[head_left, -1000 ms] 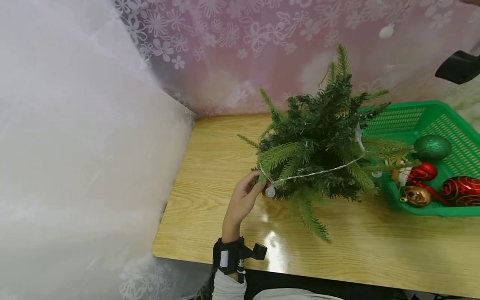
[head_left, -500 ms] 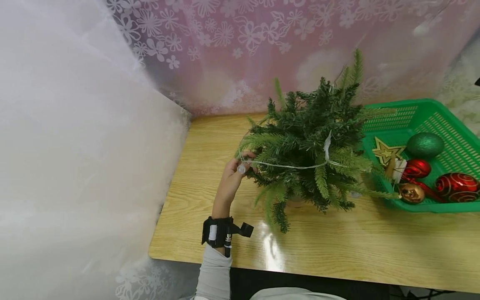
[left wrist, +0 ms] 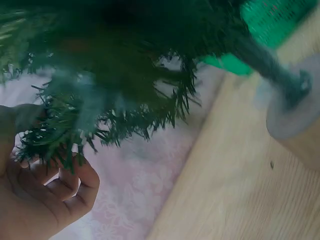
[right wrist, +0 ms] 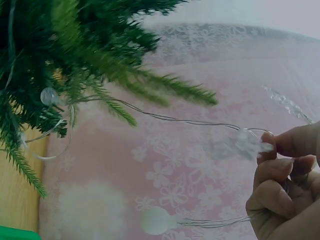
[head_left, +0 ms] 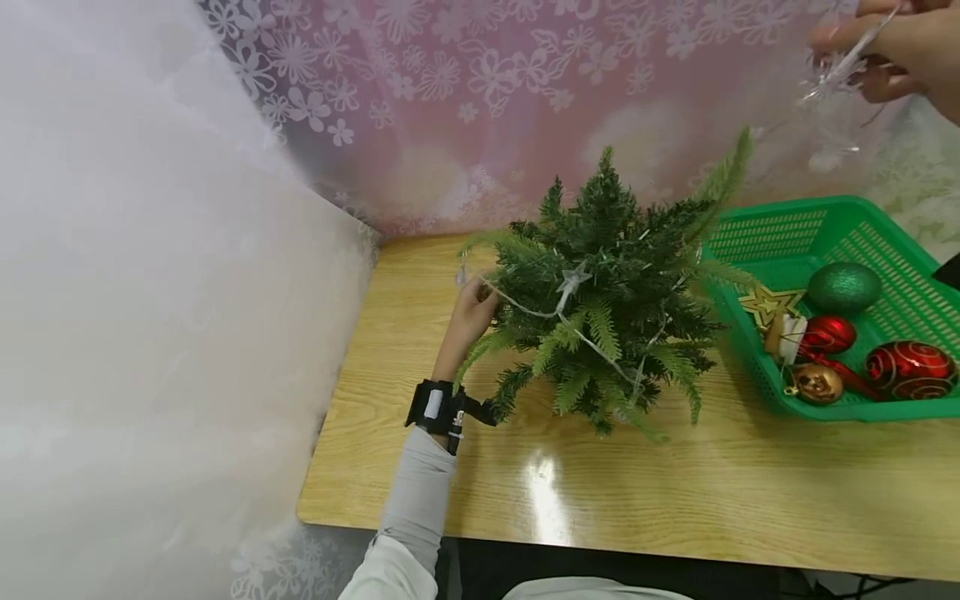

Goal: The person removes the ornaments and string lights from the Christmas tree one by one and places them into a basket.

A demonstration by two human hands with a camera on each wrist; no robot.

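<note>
A small artificial Christmas tree stands on the wooden table, its round base visible in the left wrist view. My left hand is at the tree's left side, gripping a branch tip with curled fingers. Clear string lights with a star bulb loop across the front foliage. Up at the top right, my right hand pinches the light wire beside a blurred clear bulb. More strands pass through its curled fingers, and a round whitish bulb dangles from them.
Right of the tree sits a green plastic basket. Inside are a green ball, a red ball, a red swirled ornament, a gold ball and a gold star. Floral curtains border the table.
The tree has turned, carrying the star bulb from its right side to the front middle. My left hand has moved away from me and slightly left. My right hand has come into the head view.
</note>
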